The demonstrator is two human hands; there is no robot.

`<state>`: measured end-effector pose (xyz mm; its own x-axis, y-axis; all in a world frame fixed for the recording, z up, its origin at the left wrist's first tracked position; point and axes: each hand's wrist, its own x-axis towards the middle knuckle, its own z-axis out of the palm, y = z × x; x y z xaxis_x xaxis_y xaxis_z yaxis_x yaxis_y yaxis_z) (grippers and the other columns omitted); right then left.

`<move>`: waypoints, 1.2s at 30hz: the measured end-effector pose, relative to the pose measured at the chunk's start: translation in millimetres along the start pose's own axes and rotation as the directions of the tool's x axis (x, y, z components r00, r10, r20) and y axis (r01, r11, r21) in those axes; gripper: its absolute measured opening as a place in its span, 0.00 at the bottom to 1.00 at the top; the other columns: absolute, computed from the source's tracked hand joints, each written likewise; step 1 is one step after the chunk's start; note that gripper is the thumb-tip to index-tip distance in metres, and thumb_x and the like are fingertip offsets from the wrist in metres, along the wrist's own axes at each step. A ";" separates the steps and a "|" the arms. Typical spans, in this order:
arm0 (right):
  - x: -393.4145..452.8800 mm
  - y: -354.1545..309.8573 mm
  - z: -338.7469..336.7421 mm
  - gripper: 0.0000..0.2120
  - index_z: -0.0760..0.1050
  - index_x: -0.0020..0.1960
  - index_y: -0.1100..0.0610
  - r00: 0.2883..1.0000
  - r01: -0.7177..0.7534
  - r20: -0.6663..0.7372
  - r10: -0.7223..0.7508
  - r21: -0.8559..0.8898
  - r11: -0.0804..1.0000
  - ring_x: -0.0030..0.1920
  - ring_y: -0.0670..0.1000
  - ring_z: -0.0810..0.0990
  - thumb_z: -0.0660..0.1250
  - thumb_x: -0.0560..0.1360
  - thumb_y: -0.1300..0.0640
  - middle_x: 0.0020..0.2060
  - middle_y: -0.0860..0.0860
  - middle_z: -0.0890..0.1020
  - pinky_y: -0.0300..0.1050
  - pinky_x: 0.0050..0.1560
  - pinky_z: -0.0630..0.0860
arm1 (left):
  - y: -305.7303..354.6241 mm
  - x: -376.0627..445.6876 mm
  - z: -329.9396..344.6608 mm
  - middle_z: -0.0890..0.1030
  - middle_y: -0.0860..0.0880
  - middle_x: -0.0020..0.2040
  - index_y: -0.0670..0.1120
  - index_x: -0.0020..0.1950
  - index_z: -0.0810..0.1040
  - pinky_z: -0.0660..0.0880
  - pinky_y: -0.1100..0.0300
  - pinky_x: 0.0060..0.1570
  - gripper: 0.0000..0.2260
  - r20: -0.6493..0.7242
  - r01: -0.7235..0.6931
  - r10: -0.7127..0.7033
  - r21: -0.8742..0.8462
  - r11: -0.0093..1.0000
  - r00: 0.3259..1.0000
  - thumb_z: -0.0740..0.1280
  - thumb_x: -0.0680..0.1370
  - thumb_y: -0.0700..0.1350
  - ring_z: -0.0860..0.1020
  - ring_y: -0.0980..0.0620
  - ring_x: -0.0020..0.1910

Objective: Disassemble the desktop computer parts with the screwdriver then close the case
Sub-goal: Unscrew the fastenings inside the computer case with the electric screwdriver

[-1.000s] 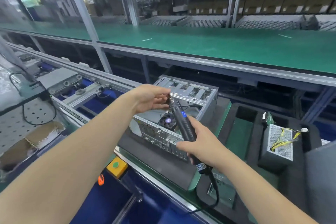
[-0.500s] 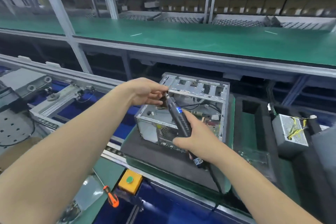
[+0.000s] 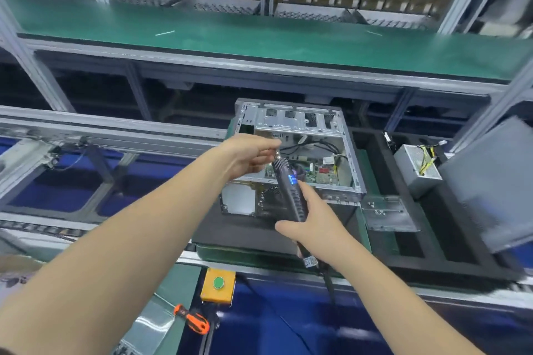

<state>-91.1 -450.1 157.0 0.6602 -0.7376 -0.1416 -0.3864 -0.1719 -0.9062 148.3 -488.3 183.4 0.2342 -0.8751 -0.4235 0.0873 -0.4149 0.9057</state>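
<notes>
The right hand [image 3: 310, 220] grips the lower barrel of the electric screwdriver [image 3: 289, 190], fingers wrapped round its ribbed black body; the tool is tilted, tip up and to the far left. The left hand [image 3: 248, 155] pinches at the tool's metal bit end with thumb and fingertips; what, if anything, lies between them is too small to tell. The screwdriver is a slim dark cylinder with a lit blue panel near its upper part, a labelled collar at its near end and a black cable trailing from it. The tool is held above the near-left part of the open computer case [image 3: 291, 153]. The case is a bare grey sheet-metal box with a perforated drive cage along its far edge, a green circuit board and black wires visible inside. It sits on a black foam pad [image 3: 239, 229] on the green-topped line. To the right, a silver perforated power supply [image 3: 415, 166] with yellow and black leads rests in a black foam tray [image 3: 432, 248]. A yellow box with a green button [image 3: 218, 284] and an orange-handled hand tool [image 3: 192, 318] lie near the front edge.
</notes>
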 end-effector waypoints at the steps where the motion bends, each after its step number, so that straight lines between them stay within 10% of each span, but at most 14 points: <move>1: -2.3 1.8 2.3 0.33 0.62 0.60 0.18 1.000 -0.015 0.004 0.015 0.020 1.000 0.36 0.47 0.84 0.76 0.69 0.47 0.53 0.34 0.77 0.44 0.34 0.83 | -2.2 0.7 0.5 0.83 0.55 0.35 0.50 0.43 0.83 0.71 0.62 0.34 0.07 0.032 0.000 0.000 0.013 1.000 0.999 0.76 0.76 0.52 0.79 0.58 0.31; 7: -7.8 9.9 16.3 0.46 0.55 0.80 0.33 0.997 -0.083 -0.005 0.083 0.037 0.996 0.29 0.46 0.81 0.76 0.69 0.48 0.62 0.46 0.77 0.45 0.32 0.80 | -9.4 -1.4 0.1 0.82 0.56 0.35 0.46 0.53 0.82 0.67 0.62 0.36 0.17 0.110 0.012 -0.017 0.045 0.999 0.994 0.73 0.76 0.59 0.77 0.59 0.32; 10: -7.9 14.5 20.5 0.45 0.57 0.77 0.30 0.996 -0.085 -0.014 0.086 0.051 0.995 0.32 0.46 0.82 0.76 0.69 0.48 0.60 0.44 0.77 0.45 0.32 0.81 | -11.5 0.9 -2.6 0.87 0.54 0.46 0.49 0.55 0.83 0.73 0.55 0.51 0.30 -0.092 -0.063 0.087 0.236 0.970 0.992 0.58 0.76 0.73 0.83 0.56 0.46; 12: -9.0 19.2 22.5 0.44 0.58 0.77 0.31 0.996 -0.086 -0.024 0.087 0.047 0.995 0.34 0.48 0.83 0.76 0.68 0.48 0.60 0.43 0.78 0.47 0.33 0.83 | -19.0 9.0 -8.7 0.84 0.52 0.47 0.50 0.54 0.82 0.67 0.49 0.59 0.31 -0.161 -0.108 0.285 0.668 0.737 0.945 0.48 0.79 0.70 0.79 0.51 0.50; 15: -14.6 30.6 27.9 0.40 0.61 0.73 0.29 0.993 -0.105 -0.048 0.107 0.044 0.993 0.36 0.52 0.84 0.76 0.68 0.48 0.58 0.42 0.79 0.53 0.36 0.86 | -36.1 23.1 -16.3 0.81 0.49 0.38 0.49 0.39 0.76 0.60 0.46 0.62 0.27 0.084 -0.153 0.330 0.970 0.188 0.940 0.45 0.83 0.60 0.77 0.49 0.46; 18: -22.5 46.0 34.6 0.41 0.60 0.74 0.29 0.984 -0.163 -0.057 0.168 0.072 0.984 0.34 0.55 0.83 0.76 0.68 0.48 0.57 0.42 0.79 0.50 0.34 0.84 | -44.8 36.0 -16.0 0.77 0.52 0.40 0.52 0.35 0.69 0.55 0.44 0.69 0.24 0.227 -0.234 0.113 0.971 0.055 0.967 0.45 0.84 0.60 0.74 0.50 0.48; 27: -30.5 71.9 62.9 0.39 0.63 0.70 0.25 0.975 -0.209 -0.048 0.216 0.120 0.971 0.31 0.49 0.77 0.74 0.67 0.51 0.46 0.47 0.81 0.47 0.30 0.80 | -47.1 48.1 -32.4 0.84 0.54 0.39 0.50 0.40 0.81 0.71 0.66 0.36 0.15 0.290 -0.308 0.113 0.825 0.475 0.950 0.66 0.81 0.57 0.81 0.57 0.40; 36: -26.2 72.8 83.3 0.38 0.65 0.70 0.28 0.970 -0.235 -0.020 0.242 0.183 0.955 0.31 0.49 0.77 0.75 0.66 0.52 0.45 0.52 0.80 0.46 0.30 0.79 | -53.2 50.1 -34.4 0.84 0.52 0.40 0.51 0.40 0.80 0.78 0.59 0.45 0.14 0.295 -0.338 0.165 0.800 0.496 0.941 0.67 0.81 0.58 0.83 0.55 0.43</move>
<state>-82.9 -388.9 61.5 0.5338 -0.7703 -0.3488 -0.4058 0.1285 -0.9049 188.7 -501.4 114.8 -0.0512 -0.9656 -0.2550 -0.8106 -0.1090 0.5754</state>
